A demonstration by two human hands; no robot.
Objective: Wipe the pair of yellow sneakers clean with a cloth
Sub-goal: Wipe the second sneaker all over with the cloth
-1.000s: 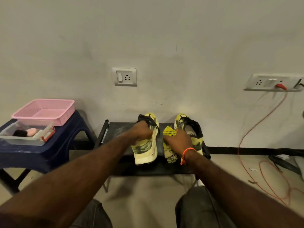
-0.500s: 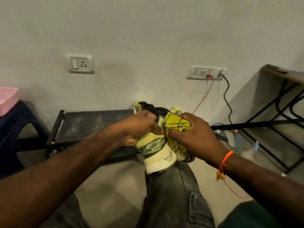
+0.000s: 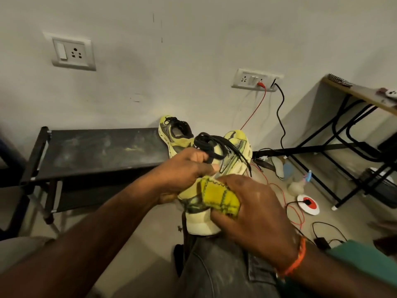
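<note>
One yellow sneaker (image 3: pixel 233 157) with black laces rests on my right knee, toe end toward me. My left hand (image 3: pixel 184 171) grips it at its laced upper, with laces over the fingers. My right hand (image 3: pixel 251 203) holds a bunched yellow checked cloth (image 3: pixel 221 196) pressed against the sneaker's near end, above its pale sole. The second yellow sneaker (image 3: pixel 175 134) stands on the right end of the black bench (image 3: pixel 96 149), partly hidden behind my left hand.
Two wall sockets (image 3: pixel 73 52) (image 3: pixel 255 79) are on the wall, with red and black cables running down to the floor at right. A round white-and-red device (image 3: pixel 308 204) lies on the floor. A desk on a black frame (image 3: pixel 363 93) stands at right.
Both hands lifted one sneaker and the cloth off the bench and brought them onto my knee. The cloth has slid from the sneaker's side to its near end. The view swung right.
</note>
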